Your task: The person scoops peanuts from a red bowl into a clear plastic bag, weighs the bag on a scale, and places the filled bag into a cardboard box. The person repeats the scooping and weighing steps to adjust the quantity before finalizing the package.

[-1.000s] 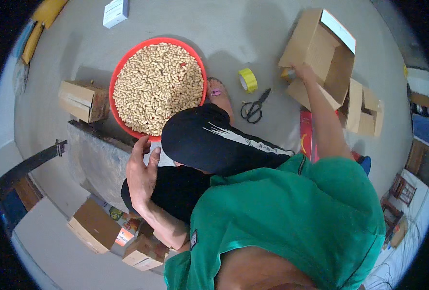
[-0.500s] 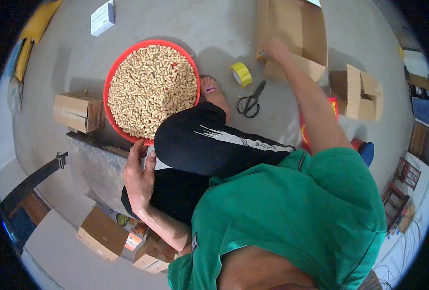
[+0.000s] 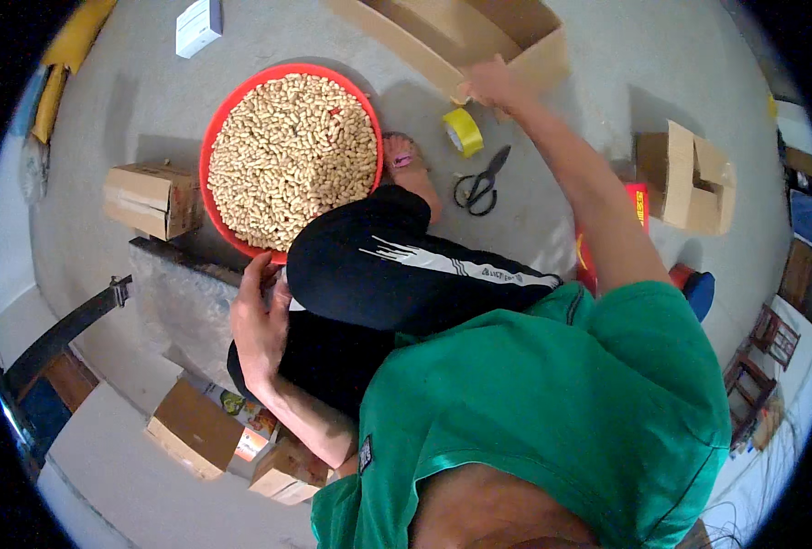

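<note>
My right hand [image 3: 496, 86] reaches forward with its fingers closed on the near edge of a large open cardboard box [image 3: 395, 41]. That box sits tilted at the far side and looks hollow where its inside shows. My left hand [image 3: 259, 329] rests by my knee, fingers loosely bent and thumb apart, with nothing seen in it. Its fingertips are at the near rim of a red basin [image 3: 207, 188], and I cannot tell if they touch. Unshelled peanuts [image 3: 287, 160] fill the basin. Between basin and box lie a roll of yellow tape [image 3: 464, 133] and black scissors [image 3: 482, 183].
Smaller cardboard boxes stand right [image 3: 685, 178] and left [image 3: 140, 199], with more at the lower left [image 3: 194, 428]. A white box [image 3: 197, 29] lies far left. A red package [image 3: 638, 206] is partly hidden behind my right arm. My foot [image 3: 411, 160] is beside the basin.
My right hand has moved left and slightly farther away, and the large box has swung round and shifted left with it. My left hand stays by the basin rim.
</note>
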Tool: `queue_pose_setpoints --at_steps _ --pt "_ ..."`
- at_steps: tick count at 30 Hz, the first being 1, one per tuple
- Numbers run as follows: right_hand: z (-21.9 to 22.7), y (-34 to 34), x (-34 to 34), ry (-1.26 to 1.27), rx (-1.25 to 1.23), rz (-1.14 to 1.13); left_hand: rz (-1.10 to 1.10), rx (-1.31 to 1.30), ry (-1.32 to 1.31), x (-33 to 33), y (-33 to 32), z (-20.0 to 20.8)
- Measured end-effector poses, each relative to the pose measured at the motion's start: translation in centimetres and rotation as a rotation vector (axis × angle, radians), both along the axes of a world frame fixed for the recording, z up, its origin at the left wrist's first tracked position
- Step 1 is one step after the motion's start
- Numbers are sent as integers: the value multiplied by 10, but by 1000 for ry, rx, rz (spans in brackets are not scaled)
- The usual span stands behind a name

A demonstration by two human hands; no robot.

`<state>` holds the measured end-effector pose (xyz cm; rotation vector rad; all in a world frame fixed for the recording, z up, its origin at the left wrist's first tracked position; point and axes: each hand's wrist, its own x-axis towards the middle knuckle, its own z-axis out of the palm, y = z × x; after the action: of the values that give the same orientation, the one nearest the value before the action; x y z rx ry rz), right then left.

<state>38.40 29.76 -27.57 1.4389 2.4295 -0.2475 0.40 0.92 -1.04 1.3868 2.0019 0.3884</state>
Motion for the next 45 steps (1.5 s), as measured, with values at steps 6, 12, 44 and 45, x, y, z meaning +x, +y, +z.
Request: queue_pose_setpoints --at_steps 6,12,44,45 --pt "6 -14 -5 318 335 95 -33 46 24 4 4 -5" --pt "19 -106 -24 823 185 -276 -21 43 17 2 0 -7" --pt "-50 -286 127 240 -156 -1073 -69 58 72 3 4 -3" --pt "-46 -283 125 224 -168 -1062 -70 60 75 3 4 -4"
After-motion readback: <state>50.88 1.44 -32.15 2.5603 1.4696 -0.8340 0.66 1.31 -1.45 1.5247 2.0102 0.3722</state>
